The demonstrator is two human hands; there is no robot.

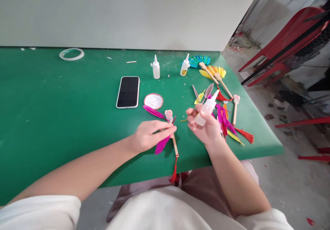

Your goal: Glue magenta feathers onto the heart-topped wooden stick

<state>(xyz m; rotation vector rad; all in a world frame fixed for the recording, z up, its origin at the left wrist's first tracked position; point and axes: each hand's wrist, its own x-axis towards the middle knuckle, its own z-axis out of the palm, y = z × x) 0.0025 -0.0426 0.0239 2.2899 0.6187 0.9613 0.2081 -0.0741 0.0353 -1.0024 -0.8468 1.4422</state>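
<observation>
My left hand pinches a wooden stick with a pink ornament at its top and a red tassel hanging over the table edge. Magenta feathers lie on and under the stick by my fingers. My right hand is closed around a small white glue bottle, its nozzle pointing up and away to the right. A thin yellow sliver lies between my two hands.
On the green table lie a phone, a round lid, two glue bottles, a tape ring, finished feather fans and loose feathers. Red chairs stand at the right.
</observation>
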